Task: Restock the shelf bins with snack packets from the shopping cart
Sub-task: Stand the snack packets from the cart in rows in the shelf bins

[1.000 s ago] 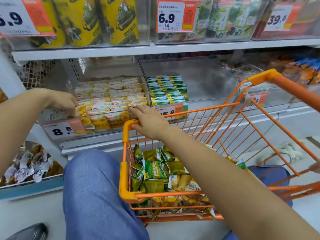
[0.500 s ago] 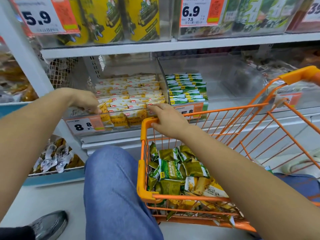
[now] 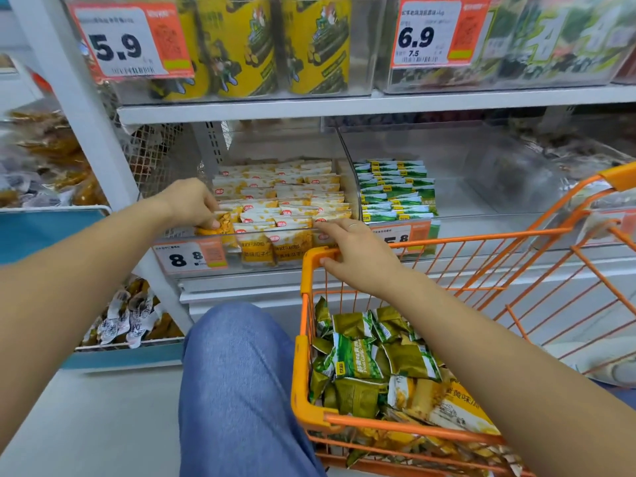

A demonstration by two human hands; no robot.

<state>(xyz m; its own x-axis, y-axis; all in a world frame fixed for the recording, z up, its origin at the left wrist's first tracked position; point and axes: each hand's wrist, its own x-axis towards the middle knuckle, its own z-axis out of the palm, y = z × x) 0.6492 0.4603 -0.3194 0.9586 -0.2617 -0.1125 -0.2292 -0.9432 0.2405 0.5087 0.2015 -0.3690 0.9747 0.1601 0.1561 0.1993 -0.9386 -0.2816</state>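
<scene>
Yellow packet (image 3: 220, 224) under left hand (image 3: 191, 203)

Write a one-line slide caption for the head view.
Left hand tucks a yellow snack packet into the clear shelf bin while the right hand grips the orange shopping cart.
</scene>
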